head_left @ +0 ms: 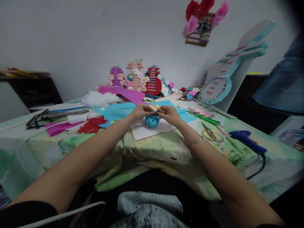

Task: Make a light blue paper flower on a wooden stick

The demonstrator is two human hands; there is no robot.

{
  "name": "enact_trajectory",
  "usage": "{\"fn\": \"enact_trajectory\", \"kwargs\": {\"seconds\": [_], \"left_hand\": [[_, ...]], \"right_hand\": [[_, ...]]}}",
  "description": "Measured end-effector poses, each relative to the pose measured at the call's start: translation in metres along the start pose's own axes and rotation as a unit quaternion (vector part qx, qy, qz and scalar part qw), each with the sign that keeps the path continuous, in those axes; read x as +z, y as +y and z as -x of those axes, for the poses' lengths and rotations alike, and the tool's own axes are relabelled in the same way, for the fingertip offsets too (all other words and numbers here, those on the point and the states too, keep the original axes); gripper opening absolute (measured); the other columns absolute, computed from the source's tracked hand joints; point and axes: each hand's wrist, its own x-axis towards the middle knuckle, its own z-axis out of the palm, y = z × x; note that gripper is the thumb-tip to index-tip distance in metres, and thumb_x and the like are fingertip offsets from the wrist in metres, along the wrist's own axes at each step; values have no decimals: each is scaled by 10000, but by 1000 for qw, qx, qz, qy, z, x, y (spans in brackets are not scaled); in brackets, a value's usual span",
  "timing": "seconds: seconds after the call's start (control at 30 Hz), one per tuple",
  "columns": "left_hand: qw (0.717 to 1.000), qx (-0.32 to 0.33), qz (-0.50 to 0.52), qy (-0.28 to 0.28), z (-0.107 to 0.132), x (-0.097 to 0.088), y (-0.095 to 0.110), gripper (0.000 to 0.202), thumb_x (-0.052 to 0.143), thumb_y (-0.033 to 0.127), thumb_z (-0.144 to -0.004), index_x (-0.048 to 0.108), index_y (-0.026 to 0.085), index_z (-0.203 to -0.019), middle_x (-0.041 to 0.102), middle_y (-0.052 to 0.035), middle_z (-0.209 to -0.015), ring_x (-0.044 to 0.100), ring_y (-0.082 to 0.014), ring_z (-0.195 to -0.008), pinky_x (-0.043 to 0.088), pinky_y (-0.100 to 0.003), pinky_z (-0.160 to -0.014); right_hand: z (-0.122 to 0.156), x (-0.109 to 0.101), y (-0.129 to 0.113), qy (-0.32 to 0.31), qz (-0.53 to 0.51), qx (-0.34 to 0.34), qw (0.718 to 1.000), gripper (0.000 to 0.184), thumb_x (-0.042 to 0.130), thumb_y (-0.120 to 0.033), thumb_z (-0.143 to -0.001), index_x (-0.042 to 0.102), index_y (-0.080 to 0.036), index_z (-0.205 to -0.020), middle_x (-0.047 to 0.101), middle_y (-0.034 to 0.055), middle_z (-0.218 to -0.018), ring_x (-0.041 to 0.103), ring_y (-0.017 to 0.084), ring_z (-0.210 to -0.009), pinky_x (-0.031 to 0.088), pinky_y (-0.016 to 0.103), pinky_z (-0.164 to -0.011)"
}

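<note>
With both forearms stretched straight out over the table edge, left hand [140, 111] and right hand [169, 114] meeting close together at mid-table. Left hand curled narrow, fingertips pinched on one end of a thin wooden stick [156, 108]. Right hand likewise closed small, thumb and fingers gripping the stick's other end, with a thin silver bangle [194, 141] around the wrist. Stick slanted between the two hands, just above a blue rolled flower [152, 120]; whether the stick touches the flower cannot be told. Flower sitting between and just below the hands, on a white sheet [147, 130].

No open containers to make out; loose material instead. Light blue sheets [118, 111] behind the hands, purple strips [129, 94] beyond those, red scraps [92, 125] and magenta scraps [55, 128] to the left, a tuft of white fibre [101, 98] farther back. Gold-handled scissors [212, 133] lying right of the right wrist, a green pen [209, 120] just behind them, a blue glue gun [247, 141] near the right edge with its black cord trailing off.

Table [166, 148] draped in a green and cream patterned cloth. Small guitar-shaped crafts [135, 77] with paper roses lined up against a plain pale wall [83, 38]; a large turquoise and white guitar shape [228, 72] leaning at right; a little slatted rack with red and pink flowers [204, 22] hanging higher up.
</note>
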Motion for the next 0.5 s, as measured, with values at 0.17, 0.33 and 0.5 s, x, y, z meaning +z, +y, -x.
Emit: {"fn": "enact_trajectory", "kwargs": {"seconds": [0.17, 0.33, 0.5], "left_hand": [[1000, -4, 6, 19, 1, -1, 0, 341, 811, 264, -479, 715, 95, -759, 707, -87, -720, 623, -154, -610, 495, -275, -604], [1000, 1, -2, 29, 0, -1, 0, 331, 816, 263, -463, 715, 100, -733, 704, -73, -696, 622, -158, -623, 490, -277, -616], [999, -1, 3, 36, 2, 2, 3, 368, 829, 291, -426, 709, 97, -714, 697, -67, -677, 610, -151, -607, 479, -273, -601]], "right_hand": [[4, -9, -8, 20, 113, 4, 993, 390, 392, -424, -866, 679, -187, -747, 639, 15, -650, 487, 113, -577, 253, 230, -535], [7, -12, -11, 39, 213, 17, 976, 387, 443, -448, -835, 665, -187, -653, 617, 26, -611, 472, 121, -572, 206, 248, -523], [7, -11, -12, 48, 237, 23, 970, 409, 430, -479, -842, 683, -197, -689, 639, 44, -650, 497, 135, -606, 201, 255, -528]]}}
